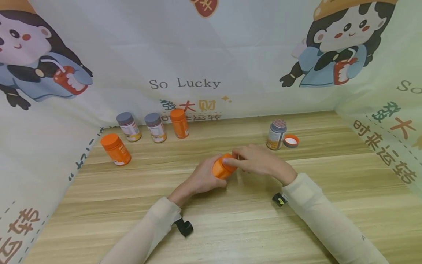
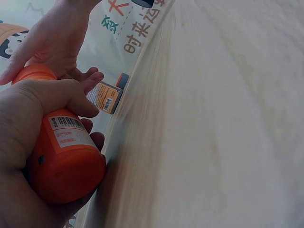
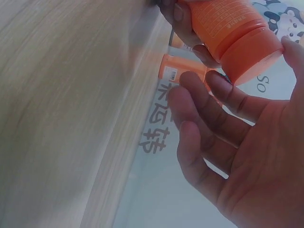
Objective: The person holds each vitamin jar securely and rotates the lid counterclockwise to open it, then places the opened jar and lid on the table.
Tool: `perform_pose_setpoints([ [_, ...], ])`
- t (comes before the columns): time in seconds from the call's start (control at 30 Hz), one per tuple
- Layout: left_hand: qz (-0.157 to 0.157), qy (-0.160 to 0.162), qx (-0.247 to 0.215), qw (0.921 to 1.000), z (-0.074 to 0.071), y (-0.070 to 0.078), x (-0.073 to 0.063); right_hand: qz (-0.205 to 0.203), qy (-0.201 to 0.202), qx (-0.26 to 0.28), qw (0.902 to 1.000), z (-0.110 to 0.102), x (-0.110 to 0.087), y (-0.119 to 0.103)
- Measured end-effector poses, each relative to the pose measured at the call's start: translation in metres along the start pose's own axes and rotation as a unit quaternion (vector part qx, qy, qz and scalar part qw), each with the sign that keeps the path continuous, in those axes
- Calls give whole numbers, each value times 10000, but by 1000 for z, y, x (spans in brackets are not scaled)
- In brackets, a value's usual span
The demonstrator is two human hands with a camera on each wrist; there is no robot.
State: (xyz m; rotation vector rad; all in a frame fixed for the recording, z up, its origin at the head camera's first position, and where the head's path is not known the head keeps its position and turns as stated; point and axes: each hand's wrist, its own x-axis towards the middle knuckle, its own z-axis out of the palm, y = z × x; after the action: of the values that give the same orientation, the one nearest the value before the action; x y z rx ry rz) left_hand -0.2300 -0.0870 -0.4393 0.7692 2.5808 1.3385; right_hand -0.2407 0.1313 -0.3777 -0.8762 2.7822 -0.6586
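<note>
held bottle (image 1: 219, 171) orange; sleeves (image 1: 323, 214) cream; tabletop (image 1: 230, 227) wood-grained; backdrop (image 1: 244, 47) white, cartoon-printed

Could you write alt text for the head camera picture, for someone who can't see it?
A left hand grips an orange bottle over a wooden table while the right hand touches its cap. Four capped bottles stand farther back on the left; an uncapped bottle stands beside a loose lid on the right.

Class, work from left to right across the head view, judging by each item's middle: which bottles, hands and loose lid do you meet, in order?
Leftmost orange bottle, first grey-capped bottle, second grey-capped bottle, rear orange bottle, left hand, held orange bottle, right hand, uncapped bottle, loose lid.
</note>
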Motion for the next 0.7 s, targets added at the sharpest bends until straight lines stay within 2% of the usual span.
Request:
perform_pose_setpoints([
  [0.4, 24, -38, 31, 10000, -1, -1, -1, -313, -118, -8, 9994, -1, 2, 3],
  [0.7, 59, -30, 75, 10000, -1, -1, -1, -184, -24, 31, 9998, -1, 1, 1],
])
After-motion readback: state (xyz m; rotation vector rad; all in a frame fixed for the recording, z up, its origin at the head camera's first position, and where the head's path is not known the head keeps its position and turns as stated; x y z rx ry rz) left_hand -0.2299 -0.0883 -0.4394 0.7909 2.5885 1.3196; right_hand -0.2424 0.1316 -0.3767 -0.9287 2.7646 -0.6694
